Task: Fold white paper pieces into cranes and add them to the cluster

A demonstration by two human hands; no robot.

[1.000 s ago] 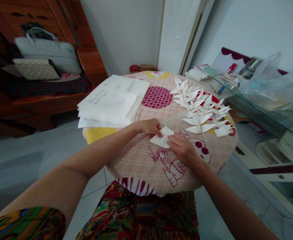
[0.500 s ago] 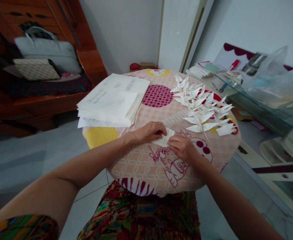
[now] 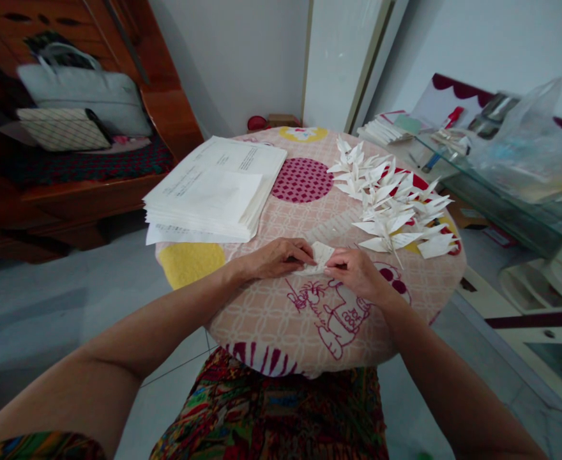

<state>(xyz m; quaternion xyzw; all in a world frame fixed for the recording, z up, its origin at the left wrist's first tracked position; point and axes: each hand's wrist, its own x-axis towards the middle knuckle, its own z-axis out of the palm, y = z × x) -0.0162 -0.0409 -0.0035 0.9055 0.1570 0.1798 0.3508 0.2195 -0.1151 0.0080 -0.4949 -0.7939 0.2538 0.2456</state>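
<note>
A small folded piece of white paper lies on the patterned pink cloth of a round table. My left hand presses down on its left side with the fingers together. My right hand pinches its right edge with the fingers curled. Several folded white paper cranes lie in a heap at the table's right. A thick stack of white printed sheets rests on the table's far left, hanging over its edge.
A glass-topped table with a clear plastic bag, pens and a pile of papers stands at the right. A wooden bench with a grey bag is at the left. Tiled floor surrounds the round table.
The paper has become smaller and more folded under my hands. My two hands have drawn closer together over it. The view shifted slightly.
</note>
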